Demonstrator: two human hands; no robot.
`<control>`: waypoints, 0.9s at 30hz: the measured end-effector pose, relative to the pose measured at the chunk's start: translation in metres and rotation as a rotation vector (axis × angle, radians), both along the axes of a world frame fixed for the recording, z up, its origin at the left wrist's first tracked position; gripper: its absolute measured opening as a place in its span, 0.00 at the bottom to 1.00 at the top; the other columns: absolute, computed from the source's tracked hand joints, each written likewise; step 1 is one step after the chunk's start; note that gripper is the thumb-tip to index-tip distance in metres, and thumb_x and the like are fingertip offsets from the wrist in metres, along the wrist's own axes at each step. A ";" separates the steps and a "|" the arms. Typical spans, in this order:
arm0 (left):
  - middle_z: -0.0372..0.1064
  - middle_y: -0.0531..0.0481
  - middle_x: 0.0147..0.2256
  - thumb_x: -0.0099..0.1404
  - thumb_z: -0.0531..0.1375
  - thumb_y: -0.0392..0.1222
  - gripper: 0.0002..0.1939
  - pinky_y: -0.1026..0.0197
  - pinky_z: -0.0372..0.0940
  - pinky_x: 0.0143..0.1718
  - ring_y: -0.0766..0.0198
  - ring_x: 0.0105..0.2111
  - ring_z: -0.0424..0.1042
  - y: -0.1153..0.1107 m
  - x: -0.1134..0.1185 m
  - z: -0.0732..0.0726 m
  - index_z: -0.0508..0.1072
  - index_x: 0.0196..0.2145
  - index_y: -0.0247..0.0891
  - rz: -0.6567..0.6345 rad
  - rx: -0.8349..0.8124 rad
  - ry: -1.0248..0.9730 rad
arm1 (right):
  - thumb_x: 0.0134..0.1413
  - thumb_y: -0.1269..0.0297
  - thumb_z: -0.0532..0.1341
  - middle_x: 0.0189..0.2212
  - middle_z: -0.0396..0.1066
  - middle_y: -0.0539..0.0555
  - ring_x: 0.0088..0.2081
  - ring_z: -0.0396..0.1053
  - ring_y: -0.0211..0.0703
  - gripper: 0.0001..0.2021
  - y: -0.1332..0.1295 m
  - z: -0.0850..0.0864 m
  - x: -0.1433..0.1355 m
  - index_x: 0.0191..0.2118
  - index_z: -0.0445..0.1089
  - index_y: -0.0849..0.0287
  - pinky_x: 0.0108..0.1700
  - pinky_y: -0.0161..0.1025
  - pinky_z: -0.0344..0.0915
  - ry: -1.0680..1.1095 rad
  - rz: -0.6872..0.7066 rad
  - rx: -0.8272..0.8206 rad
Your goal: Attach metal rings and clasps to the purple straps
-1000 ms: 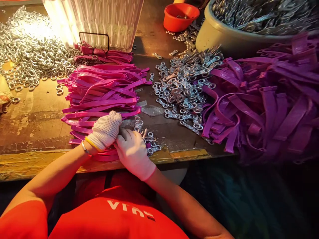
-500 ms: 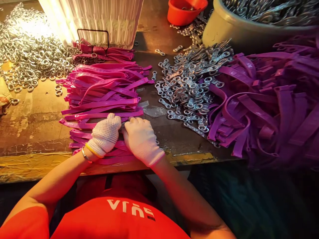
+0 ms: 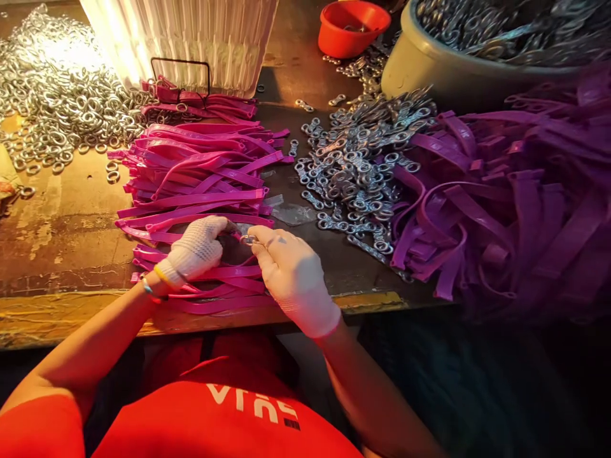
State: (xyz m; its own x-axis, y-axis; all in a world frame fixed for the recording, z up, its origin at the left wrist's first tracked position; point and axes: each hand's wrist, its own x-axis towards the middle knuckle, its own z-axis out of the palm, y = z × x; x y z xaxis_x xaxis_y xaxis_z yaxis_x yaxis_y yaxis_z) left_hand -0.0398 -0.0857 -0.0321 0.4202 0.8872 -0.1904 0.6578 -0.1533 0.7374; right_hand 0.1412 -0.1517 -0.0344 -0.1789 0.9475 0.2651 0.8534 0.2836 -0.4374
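My left hand (image 3: 196, 249), in a white dotted work glove, is closed above the pink straps (image 3: 205, 152). What its fingertips hold, if anything, is too small to make out. Just to its right, my gloved right hand (image 3: 293, 273) pinches a small metal link (image 3: 248, 240) between thumb and fingers. Under both hands, more pink straps (image 3: 229, 304) lie crosswise near the table edge. A short gap separates the two hands.
Metal rings (image 3: 71, 95) are heaped at the left, beside a pale ribbed panel (image 3: 191, 44). Metal links (image 3: 353, 165) and purple straps (image 3: 477, 210) pile up on the right. Behind them stand a large bucket (image 3: 405, 57) of metal parts and a red bowl (image 3: 351, 38).
My hands have moved apart from each other; the right has shifted right, and a metal link now shows in its fingers. The view has turned slightly.
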 end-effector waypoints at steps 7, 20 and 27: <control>0.59 0.56 0.14 0.64 0.63 0.59 0.22 0.69 0.46 0.14 0.73 0.13 0.52 -0.027 -0.017 0.031 0.71 0.31 0.35 0.134 -0.624 -0.411 | 0.69 0.69 0.52 0.36 0.76 0.56 0.38 0.69 0.48 0.13 -0.010 0.013 -0.012 0.52 0.72 0.61 0.41 0.42 0.58 -0.125 0.074 0.001; 0.62 0.55 0.17 0.68 0.57 0.49 0.14 0.67 0.53 0.19 0.69 0.17 0.59 -0.041 -0.011 0.014 0.70 0.29 0.36 -0.054 -0.370 -0.279 | 0.68 0.70 0.54 0.34 0.74 0.58 0.34 0.68 0.48 0.11 -0.011 0.015 -0.012 0.50 0.70 0.62 0.37 0.44 0.54 -0.321 0.047 0.045; 0.62 0.55 0.16 0.70 0.57 0.52 0.18 0.69 0.54 0.18 0.70 0.15 0.59 -0.051 -0.014 0.018 0.75 0.36 0.33 0.030 -0.369 -0.331 | 0.64 0.61 0.61 0.35 0.79 0.53 0.33 0.74 0.46 0.14 -0.009 0.031 -0.008 0.53 0.69 0.57 0.32 0.39 0.54 -0.305 0.101 -0.317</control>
